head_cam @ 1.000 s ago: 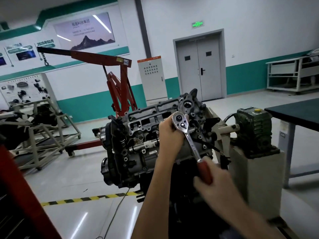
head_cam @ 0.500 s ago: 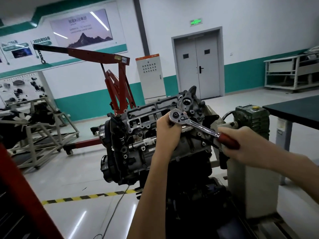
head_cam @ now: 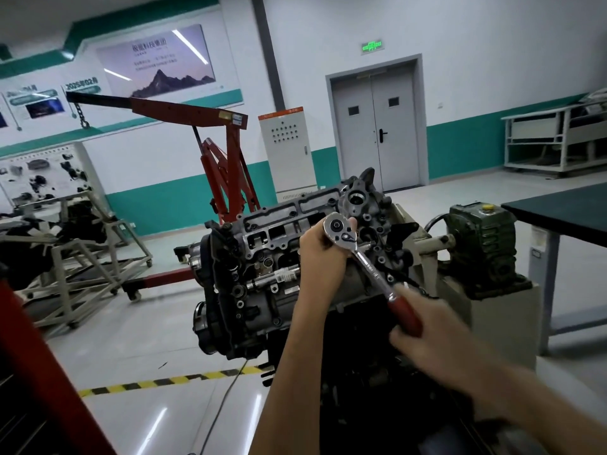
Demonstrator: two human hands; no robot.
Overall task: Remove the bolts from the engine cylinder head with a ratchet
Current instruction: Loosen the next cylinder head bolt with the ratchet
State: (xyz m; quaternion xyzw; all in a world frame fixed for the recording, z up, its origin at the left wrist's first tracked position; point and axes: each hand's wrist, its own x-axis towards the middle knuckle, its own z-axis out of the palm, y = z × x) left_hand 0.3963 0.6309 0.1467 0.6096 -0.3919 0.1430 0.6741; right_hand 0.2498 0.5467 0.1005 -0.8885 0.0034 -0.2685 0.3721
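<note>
The grey engine cylinder head [head_cam: 282, 231] sits tilted on a stand in the middle of the view. A chrome ratchet [head_cam: 364, 257] with a dark red grip stands against the head's upper right part. My left hand [head_cam: 320, 257] holds the ratchet's round head from the left, thumb beside it. Fingers of my right hand [head_cam: 430, 336] curl round the red grip, which slants down to the right. The bolt under the ratchet head is hidden.
A red engine crane [head_cam: 226, 162] stands behind the engine. A green gearbox [head_cam: 483, 238] on a beige pedestal [head_cam: 505, 323] sits right of it, beside a dark table [head_cam: 565, 208]. Metal racks [head_cam: 82, 257] stand at left. Yellow-black floor tape [head_cam: 170, 379] runs below.
My right hand swung the ratchet handle up to the right, then back down to the lower right. The left hand stayed on the ratchet head.
</note>
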